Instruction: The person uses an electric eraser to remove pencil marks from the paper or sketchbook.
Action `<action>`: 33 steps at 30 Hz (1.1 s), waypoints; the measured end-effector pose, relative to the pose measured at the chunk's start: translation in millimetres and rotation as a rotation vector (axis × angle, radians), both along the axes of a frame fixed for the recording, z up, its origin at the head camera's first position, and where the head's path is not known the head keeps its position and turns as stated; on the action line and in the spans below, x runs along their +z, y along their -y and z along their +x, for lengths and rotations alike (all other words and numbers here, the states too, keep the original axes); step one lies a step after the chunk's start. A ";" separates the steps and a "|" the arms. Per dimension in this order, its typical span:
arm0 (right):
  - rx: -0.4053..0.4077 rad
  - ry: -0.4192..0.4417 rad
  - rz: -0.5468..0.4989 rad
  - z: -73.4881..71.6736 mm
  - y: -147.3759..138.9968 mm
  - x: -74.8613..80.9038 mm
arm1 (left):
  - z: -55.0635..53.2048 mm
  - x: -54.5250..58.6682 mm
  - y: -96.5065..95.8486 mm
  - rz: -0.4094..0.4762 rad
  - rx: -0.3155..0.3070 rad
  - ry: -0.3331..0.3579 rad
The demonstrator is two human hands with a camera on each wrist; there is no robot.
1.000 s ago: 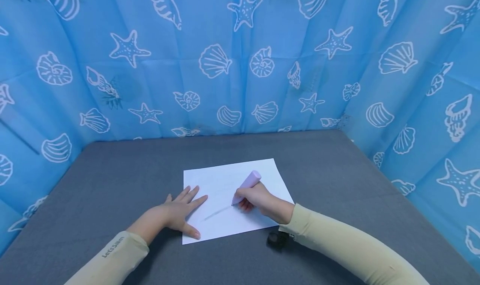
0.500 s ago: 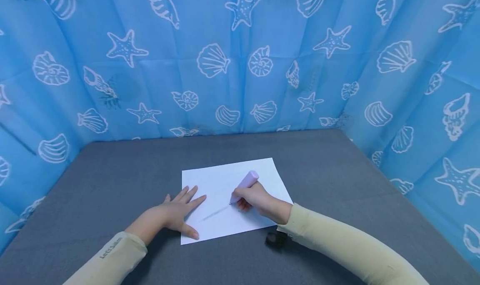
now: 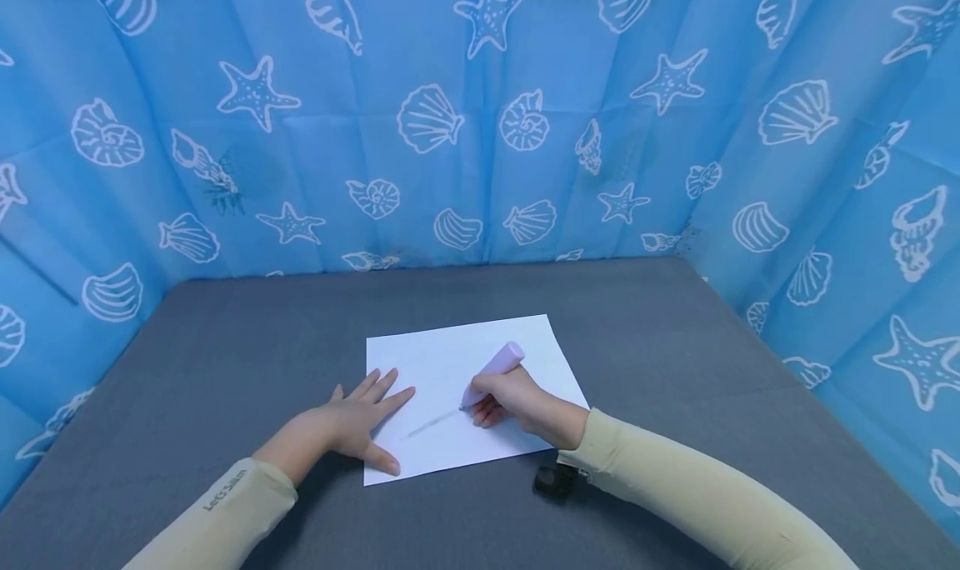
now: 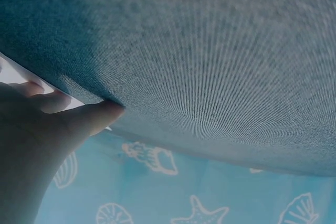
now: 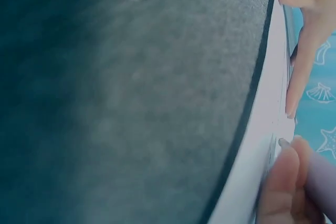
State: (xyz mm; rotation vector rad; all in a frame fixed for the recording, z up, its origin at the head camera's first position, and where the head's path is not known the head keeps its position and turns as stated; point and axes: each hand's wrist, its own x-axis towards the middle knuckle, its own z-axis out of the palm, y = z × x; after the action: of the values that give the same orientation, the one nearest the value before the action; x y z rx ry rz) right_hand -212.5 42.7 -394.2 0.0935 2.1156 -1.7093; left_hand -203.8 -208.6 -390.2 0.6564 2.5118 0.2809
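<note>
A white sheet of paper (image 3: pixel 435 357) lies on the grey tabletop. My left hand (image 3: pixel 360 424) rests flat on its left side, fingers spread and thumb near the bottom left corner. My right hand (image 3: pixel 510 397) grips a thick lavender pen (image 3: pixel 497 363) between thumb and fingers. Its grey tip is down at the sheet, at the upper right end of a thin grey slanted line (image 3: pixel 433 423). In the right wrist view the pen (image 5: pixel 321 179) shows beside the pinching fingertips (image 5: pixel 286 169). The left wrist view shows the left thumb (image 4: pixel 100 116) and the paper's edge.
A grey cloth-covered table (image 3: pixel 262 345) spreads around the sheet. Blue curtains (image 3: pixel 337 137) with white shell and starfish prints hang behind it and along both sides. A small black object (image 3: pixel 553 480) is under the right wrist, at the sleeve's cuff.
The pen's tip stays at about the same spot by the line, with only a tiny shift of the right fingers. The left hand and the sheet keep their places.
</note>
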 end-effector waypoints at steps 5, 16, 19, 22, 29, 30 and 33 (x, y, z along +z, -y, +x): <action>-0.055 -0.045 0.011 -0.9 2.8 -1.1 | -2.0 -1.0 -2.1 -0.020 0.002 0.000; -0.035 -0.031 0.071 3.0 4.0 -0.1 | -1.3 0.7 -5.0 -0.026 0.007 -0.001; -0.014 -0.031 0.065 3.6 4.8 0.6 | -1.4 -0.1 -4.0 -0.030 0.012 -0.007; 0.004 -0.013 0.050 3.2 3.8 1.3 | -0.6 0.0 -3.2 -0.024 0.012 -0.010; -0.017 0.076 -0.101 -4.5 -11.0 -3.1 | 2.9 0.5 -2.9 -0.009 0.004 -0.020; -0.011 0.079 -0.112 -5.1 -13.8 -3.9 | 2.8 0.7 -2.7 -0.008 0.004 -0.021; 0.021 0.072 -0.104 -5.9 -20.0 -4.8 | 2.6 1.4 -1.6 -0.005 0.005 -0.018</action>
State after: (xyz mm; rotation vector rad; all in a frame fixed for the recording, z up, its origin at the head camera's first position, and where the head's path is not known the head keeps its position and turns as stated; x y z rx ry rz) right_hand -218.5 62.6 -399.0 0.1008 1.9660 -1.7727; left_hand -201.3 -207.0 -388.9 0.6537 2.5310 0.2712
